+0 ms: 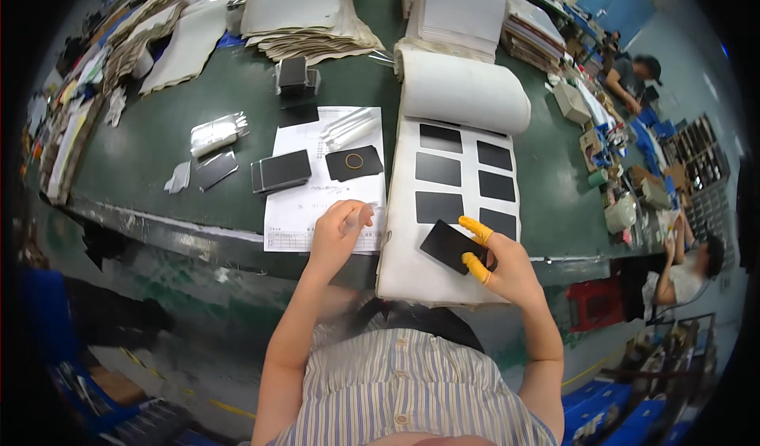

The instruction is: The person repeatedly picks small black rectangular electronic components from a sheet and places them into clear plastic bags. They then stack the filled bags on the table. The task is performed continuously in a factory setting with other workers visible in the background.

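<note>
Right hand: your right hand [513,268] pinches a dark plate [445,242] at its near right end, with yellow covers [477,229] on the gripping digits. The covers probably shield the surface from bare skin, and the end grip leaves most of its upper face untouched.
Dark plate: you have it tilted askew over the near part of the thick white pad [402,265], just below the laid plates [438,169]; whether it touches the pad, you cannot tell from this view.
Left hand: your left hand [336,231] is half curled above the paper form [286,220], thumb near the fingers; whether it pinches anything, you cannot tell.
Laid plates: you have two columns on the pad, spaced apart, presumably so that no two rub or overlap.
Curled sheets: the white sheets [463,90] arch back at the pad's far end, which exposes the page in front of you.
Paper form: under a dark stack [285,170], clear film [350,127] and dark pieces [370,165] with a rubber band [347,161] on top, all seemingly within your easy reach.
Worktop: the green worktop [158,137] also carries a wrapped bundle [215,133] to your left, apart from the form.
</note>
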`<state>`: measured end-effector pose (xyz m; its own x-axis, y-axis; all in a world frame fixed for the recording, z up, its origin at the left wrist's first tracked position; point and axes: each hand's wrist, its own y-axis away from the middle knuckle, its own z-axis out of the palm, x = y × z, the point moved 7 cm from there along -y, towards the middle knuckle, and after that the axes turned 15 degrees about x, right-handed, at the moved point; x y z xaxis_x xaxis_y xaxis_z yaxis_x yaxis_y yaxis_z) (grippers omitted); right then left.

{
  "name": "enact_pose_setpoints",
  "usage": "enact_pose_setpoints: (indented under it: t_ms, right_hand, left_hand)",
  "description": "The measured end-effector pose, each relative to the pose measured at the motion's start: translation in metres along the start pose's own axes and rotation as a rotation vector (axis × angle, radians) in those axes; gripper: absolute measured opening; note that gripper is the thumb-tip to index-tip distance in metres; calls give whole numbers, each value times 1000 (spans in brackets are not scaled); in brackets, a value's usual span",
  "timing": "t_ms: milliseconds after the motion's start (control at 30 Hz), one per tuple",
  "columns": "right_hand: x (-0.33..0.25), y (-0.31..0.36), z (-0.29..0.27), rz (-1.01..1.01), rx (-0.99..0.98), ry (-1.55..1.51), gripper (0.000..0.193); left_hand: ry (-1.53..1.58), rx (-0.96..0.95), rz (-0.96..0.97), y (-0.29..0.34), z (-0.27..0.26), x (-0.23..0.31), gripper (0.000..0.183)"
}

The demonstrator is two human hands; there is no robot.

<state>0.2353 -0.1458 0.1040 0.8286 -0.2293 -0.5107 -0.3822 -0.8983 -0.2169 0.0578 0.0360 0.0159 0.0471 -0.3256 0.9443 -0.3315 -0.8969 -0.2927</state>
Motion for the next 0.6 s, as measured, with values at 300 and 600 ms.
enact_pose_setpoints:
  t_ms: [300,600]
  right_hand:
    - [35,-25,18,44,199,-703,44]
    - [13,-62,6,367,287,-1132,35]
  left_hand:
    - [338,145,-209,2,-5,-13,15]
    - [687,-45,-356,-39,12,23,9]
